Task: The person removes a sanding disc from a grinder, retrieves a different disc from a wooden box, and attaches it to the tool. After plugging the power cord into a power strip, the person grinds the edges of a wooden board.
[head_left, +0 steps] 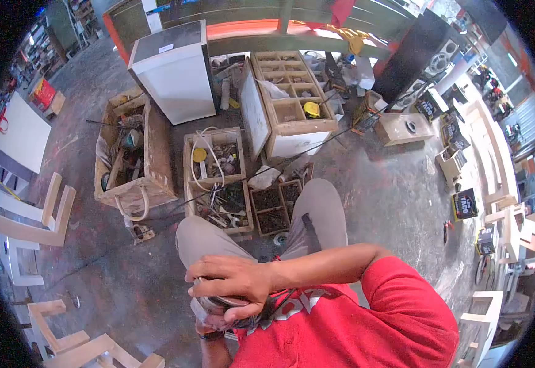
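Observation:
My right hand (233,283) reaches across from the right, its fingers curled over a dark, partly shiny object (227,301) close to my lap. Below it, my left hand (209,316) is mostly covered, with a dark band at its wrist, and it appears closed around the same object from underneath. What kind of object this is cannot be made out, since both hands cover most of it. Dark cord-like strands run from near the hands over the red shirt (316,325). The hands are just in front of my bent knees.
Ahead stand a wooden tray of tools (243,207), a small divided box of screws (270,222), a deep wooden crate (141,190), a white cabinet (178,92) and a compartmented chest (289,110) holding a yellow tape measure (311,110). Wooden frames (59,214) lie left; small boxes (465,203) right.

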A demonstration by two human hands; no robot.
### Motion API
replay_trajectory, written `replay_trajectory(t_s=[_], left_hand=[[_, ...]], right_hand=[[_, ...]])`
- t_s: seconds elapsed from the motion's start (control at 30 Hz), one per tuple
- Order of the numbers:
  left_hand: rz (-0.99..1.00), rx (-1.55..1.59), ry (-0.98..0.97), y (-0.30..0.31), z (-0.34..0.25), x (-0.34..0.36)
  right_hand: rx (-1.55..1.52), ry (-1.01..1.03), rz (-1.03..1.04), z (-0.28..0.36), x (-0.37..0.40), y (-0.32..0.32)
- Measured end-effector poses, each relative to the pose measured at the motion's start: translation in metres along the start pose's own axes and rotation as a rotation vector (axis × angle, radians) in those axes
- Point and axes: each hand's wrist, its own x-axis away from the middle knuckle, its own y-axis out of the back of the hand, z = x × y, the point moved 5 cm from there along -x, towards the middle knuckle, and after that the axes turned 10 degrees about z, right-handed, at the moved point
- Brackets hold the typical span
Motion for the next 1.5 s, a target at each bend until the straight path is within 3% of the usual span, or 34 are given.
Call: replay_trajectory(t_s=[0.23, 0.37, 0.43, 0.57, 0.63, 1.2, 1.5], left_hand=[[-0.043, -0.037, -0.020, -0.003, -0.003, -0.003], [-0.078, -0.083, -0.038, 0.000, -0.008, -0.022], [-0.101, -0.107, -0.054, -0.004, -0.008, -0.008], [-0.168, -0.148, -0.075, -0.004, -0.012, -0.019], [-0.199, -0.170, -0.083, -0.008, -0.013, 0.004], [-0.466, -0.347, -0.176, -0.014, -0.027, -0.014], [-0.368, -0.381, -0.172, -0.028, -0.023, -0.023]], right_hand=[[-0.106, -0.264, -0.113, -0.001, -0.005, -0.005], [-0.177, -0.258, -0.050, -0.003, -0.009, -0.002], [-0.076, -0.006, -0.168, 0.009, -0.010, 0.013], [-0.049, 0.125, -0.135, -0.001, -0.005, 0.005], [-0.078, 0.085, -0.100, -0.011, 0.000, -0.006], [-0.158, -0.112, -0.278, 0.019, 0.000, 0.007], [-0.113, -0.246, -0.259, 0.009, 0.010, 0.004]])
